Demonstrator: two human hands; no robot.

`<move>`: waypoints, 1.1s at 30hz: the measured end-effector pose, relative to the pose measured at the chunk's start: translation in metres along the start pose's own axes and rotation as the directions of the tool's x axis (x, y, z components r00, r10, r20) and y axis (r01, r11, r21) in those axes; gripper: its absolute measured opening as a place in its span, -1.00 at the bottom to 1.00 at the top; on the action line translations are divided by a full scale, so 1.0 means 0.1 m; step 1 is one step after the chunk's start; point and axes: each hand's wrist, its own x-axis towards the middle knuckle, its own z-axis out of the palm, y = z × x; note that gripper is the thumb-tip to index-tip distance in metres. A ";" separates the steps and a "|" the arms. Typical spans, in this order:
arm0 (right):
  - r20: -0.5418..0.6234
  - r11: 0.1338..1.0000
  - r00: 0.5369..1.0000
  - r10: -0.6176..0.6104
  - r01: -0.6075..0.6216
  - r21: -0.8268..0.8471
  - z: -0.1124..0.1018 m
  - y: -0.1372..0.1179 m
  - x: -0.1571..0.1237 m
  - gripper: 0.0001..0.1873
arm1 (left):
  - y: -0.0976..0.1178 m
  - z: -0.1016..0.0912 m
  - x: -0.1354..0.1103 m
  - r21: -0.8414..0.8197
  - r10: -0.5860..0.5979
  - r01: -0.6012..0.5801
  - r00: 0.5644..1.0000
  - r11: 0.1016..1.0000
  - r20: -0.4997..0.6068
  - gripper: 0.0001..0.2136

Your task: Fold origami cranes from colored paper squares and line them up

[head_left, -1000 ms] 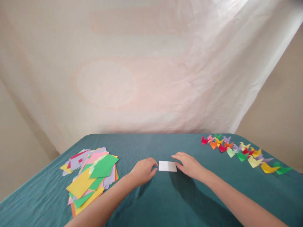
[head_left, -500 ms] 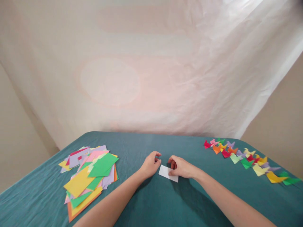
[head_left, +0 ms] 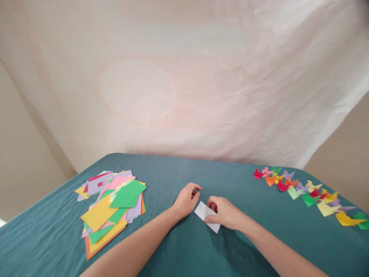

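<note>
A small folded white paper (head_left: 205, 214) lies slanted on the teal tablecloth (head_left: 184, 246) in front of me. My right hand (head_left: 224, 212) rests on its right part with curled fingers and the thumb pressing the paper's lower edge. My left hand (head_left: 186, 200) sits just left of the paper, fingers curled in a loose pinch close to its upper left corner. I cannot make out whether the left fingertips touch the paper.
A loose pile of coloured paper sheets (head_left: 112, 206) lies at the left of the table. A row of several small folded paper figures (head_left: 308, 192) runs along the right side. A pale wrinkled cloth backdrop (head_left: 184, 84) hangs behind the table.
The white paper has turned from lying straight to slanted and moved nearer to me. Both hands have closed in on it, the right hand now pressing on it. The view has shifted slightly.
</note>
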 end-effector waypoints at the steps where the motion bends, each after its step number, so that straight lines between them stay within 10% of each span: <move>1: 0.009 1.000 1.000 -0.008 0.008 0.019 0.00 0.00 0.00 -0.75 | 0.00 0.00 0.00 -0.003 -0.002 0.002 1.000 1.000 -0.001 -0.82; 12: -0.165 0.784 0.978 0.128 0.002 0.621 0.02 0.21 0.14 -0.71 | 0.01 0.02 0.03 -0.312 -0.070 0.065 0.998 0.948 -0.003 -0.71; 33: -0.233 0.776 0.969 0.084 0.083 0.625 0.12 0.19 0.13 -0.59 | 0.01 -0.02 0.03 -0.324 0.050 -0.019 0.995 0.946 0.087 -0.66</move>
